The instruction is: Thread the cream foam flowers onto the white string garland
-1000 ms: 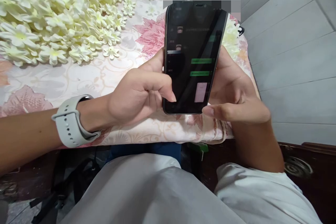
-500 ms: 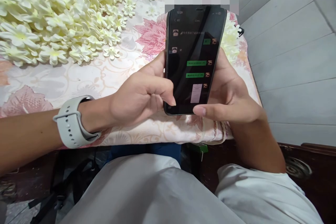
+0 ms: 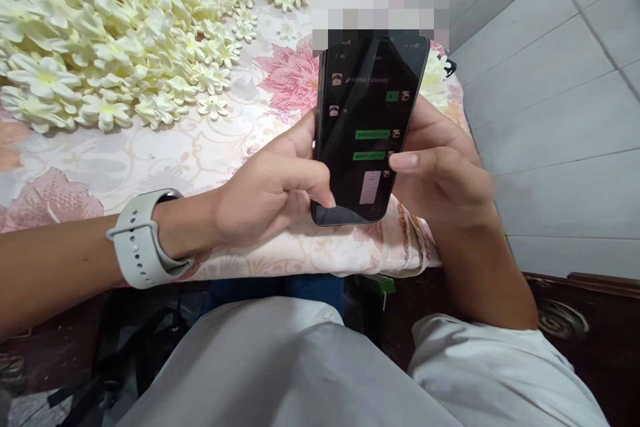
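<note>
Head view: phone (image 3: 370,123) held in both hands over the surface's front edge

The phone stands tilted above the surface (image 3: 170,157), near its front edge and toward the front right corner, its dark screen showing a chat with green bubbles. The left hand (image 3: 265,197) grips its left side, thumb bent onto the screen's lower left corner, the other fingers partly hidden behind. The right hand (image 3: 443,177) cups the right side, its thumb reaching over the phone's right edge; whether that thumb touches the glass, and how its hidden fingers are set, one cannot tell. A pale watch (image 3: 140,240) circles the left wrist.

A flowered cloth (image 3: 300,250) covers the surface. Pale yellow flowers (image 3: 125,33) lie heaped across its far left part, and more flowers show behind the phone by the right edge. A tiled wall (image 3: 550,147) rises beyond that edge. Below the front edge, a green box (image 3: 377,283) shows beside the person's white shirt (image 3: 280,360).
</note>
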`<state>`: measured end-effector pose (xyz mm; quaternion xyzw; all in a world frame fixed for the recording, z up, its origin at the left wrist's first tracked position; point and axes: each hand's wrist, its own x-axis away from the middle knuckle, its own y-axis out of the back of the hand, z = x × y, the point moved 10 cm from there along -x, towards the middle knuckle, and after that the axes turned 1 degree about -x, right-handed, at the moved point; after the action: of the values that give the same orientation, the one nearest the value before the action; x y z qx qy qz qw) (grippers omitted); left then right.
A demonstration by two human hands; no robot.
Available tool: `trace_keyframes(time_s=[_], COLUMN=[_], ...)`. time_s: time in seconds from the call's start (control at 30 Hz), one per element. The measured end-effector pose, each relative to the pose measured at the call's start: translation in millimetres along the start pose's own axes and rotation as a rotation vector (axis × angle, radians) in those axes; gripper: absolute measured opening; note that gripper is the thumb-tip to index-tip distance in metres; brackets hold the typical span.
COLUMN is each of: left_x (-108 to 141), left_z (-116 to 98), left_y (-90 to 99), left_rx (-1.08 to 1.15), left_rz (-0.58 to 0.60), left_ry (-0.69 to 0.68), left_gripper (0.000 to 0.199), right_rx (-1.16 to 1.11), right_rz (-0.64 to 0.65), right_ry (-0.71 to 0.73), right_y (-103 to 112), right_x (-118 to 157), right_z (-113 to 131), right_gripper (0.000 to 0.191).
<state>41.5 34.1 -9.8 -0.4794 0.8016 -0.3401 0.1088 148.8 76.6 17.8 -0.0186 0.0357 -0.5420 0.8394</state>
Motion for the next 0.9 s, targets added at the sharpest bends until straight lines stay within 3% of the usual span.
trace_keyframes(time_s=[0.13, 0.37, 0.6, 0.9], left_x=[0, -1, 0, 1], left_z=[3, 3, 9, 11], left_y=[-2.0, -1.0, -5.0, -10.2], left_rx=[0.022, 0.046, 0.051, 0.051], left_rz=[0.050, 0.067, 0.083, 0.083], left_ry=[0.006, -0.020, 0.005, 0.018], left_gripper=[0.071, 0.057, 0.059, 0.043], right_rx=[0.010, 0.030, 0.039, 0.085], right_rz=[-0.015, 0.002, -0.078, -0.095], right_ry=[0.037, 0.031, 0.037, 0.002], right_y=[2, 0, 6, 10], right_x=[1, 0, -2, -5], right_z=[3, 1, -1, -10], right_gripper=[0.030, 0.028, 0.013, 0.026])
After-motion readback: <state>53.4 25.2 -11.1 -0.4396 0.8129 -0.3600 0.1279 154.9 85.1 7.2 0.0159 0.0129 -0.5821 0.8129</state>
